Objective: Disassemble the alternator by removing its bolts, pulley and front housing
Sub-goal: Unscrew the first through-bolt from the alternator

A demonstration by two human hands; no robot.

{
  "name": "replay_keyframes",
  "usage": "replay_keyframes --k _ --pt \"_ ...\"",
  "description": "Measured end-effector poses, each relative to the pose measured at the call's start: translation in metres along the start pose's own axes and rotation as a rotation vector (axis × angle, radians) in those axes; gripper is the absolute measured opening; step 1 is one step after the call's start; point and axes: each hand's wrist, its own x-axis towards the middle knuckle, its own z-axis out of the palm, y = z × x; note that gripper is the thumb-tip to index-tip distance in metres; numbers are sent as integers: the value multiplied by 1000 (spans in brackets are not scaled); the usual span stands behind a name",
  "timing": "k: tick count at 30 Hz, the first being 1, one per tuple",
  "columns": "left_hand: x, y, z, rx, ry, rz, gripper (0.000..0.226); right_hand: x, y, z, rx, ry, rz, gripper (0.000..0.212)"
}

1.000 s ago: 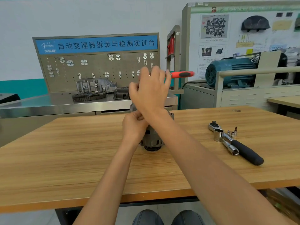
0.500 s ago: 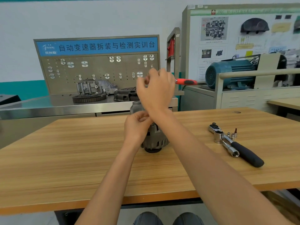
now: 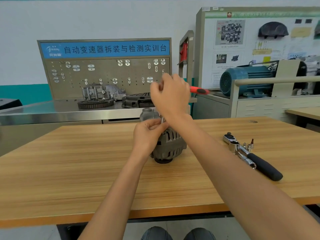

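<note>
Blue sign [image 3: 105, 48] behind fingers: "自动变速器拆装与检测实训台". Right hand [image 3: 170, 97] gripping red-handled tool [image 3: 199, 90]; left hand [image 3: 148, 135] pinching shaft atop alternator [image 3: 170, 146]. Bare desk [image 3: 69, 161] left of fingers.

The alternator [image 3: 168, 146] stands at the centre of the frame on the counter [image 3: 69, 170]. The left hand [image 3: 147, 135] lies on its left side; the right hand [image 3: 170, 96] is above it. A ratchet [image 3: 251, 155] lies on the counter at centre right, small sockets [image 3: 248, 145] just behind it. A metal bench [image 3: 43, 110] stands behind the counter at upper left, a motor [image 3: 247, 80] at upper right.
</note>
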Motion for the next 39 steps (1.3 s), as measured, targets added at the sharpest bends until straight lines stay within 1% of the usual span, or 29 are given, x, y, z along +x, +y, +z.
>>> replay_keyframes --k 2,4,5,6,7,8,10,11,12,14,16,18,20,21,22,23,24,25,27,28,29,30,31,33,34,35,36,37,39 --pt "-3 1 0 -5 -25 9 14 10 -3 -7 468 -88 173 40" --pt "-4 3 -1 -9 -71 28 7 17 -5 -13 901 -188 452 42" --pt "-4 3 -2 -5 -88 36 6 18 -3 -14 1028 -205 554 40" --pt "-4 3 -3 2 -93 39 7 18 -3 -14 1059 -206 585 39" --pt "-3 2 -3 1 -89 35 8 17 -3 -13 954 -207 540 37" --pt "-2 1 -2 -7 -78 29 12 13 0 -11 721 -211 415 34" --pt "-1 0 0 -31 -43 19 23 6 11 -7 63 -177 79 23" --pt "0 -1 1 -35 -25 17 27 5 13 -6 -142 -158 -32 17" --pt "1 -2 2 -33 -12 15 31 6 13 -7 -197 -135 -89 15" --pt "0 -2 2 -38 -4 8 38 7 7 -10 -21 -124 -109 22" --pt "-1 -1 0 -44 -22 -3 36 8 -3 -9 252 -142 -51 36" --pt "-2 2 -4 -15 -71 0 23 10 -11 -11 564 -205 118 42" --pt "-3 3 -7 -1 -107 16 18 15 -17 -13 926 -297 387 40" --pt "-2 3 -7 1 -105 17 17 17 -17 -13 1041 -344 497 40" --pt "-2 3 -7 0 -93 11 15 19 -18 -12 1081 -366 557 40" --pt "-1 2 -6 -5 -77 2 13 19 -21 -12 1049 -345 554 40" --pt "-1 3 -5 -12 -60 -11 10 16 -22 -10 925 -290 483 41" --pt "-1 3 -4 -14 -43 -21 10 11 -19 -5 704 -225 343 39" --pt "0 2 -3 -2 -22 -19 9 -2 -12 3 76 -68 33 25" --pt "1 2 -3 5 -15 -15 8 -4 -11 5 -90 -10 -48 20" --pt "1 2 -3 5 -11 -11 8 -4 -11 6 -108 8 -70 20" --pt "0 3 -3 -1 -17 -9 7 -1 -12 4 20 -11 -44 26" --pt "-1 3 -2 -4 -26 -5 13 4 -14 0 266 -62 70 34" --pt "-2 3 -2 -5 -56 -3 28 15 -17 -12 876 -230 398 43" --pt "-2 3 -3 -2 -72 1 30 18 -14 -14 1092 -259 544 45" --pt "-2 4 -3 1 -83 3 29 19 -11 -14 1181 -265 619 46" --pt "-2 4 -3 6 -84 -1 27 18 -11 -14 1131 -244 601 44" --pt "-1 5 -4 11 -77 -8 25 14 -10 -13 935 -211 491 39" --pt "1 4 -3 27 -52 -19 17 -1 -6 -4 285 -119 146 21"
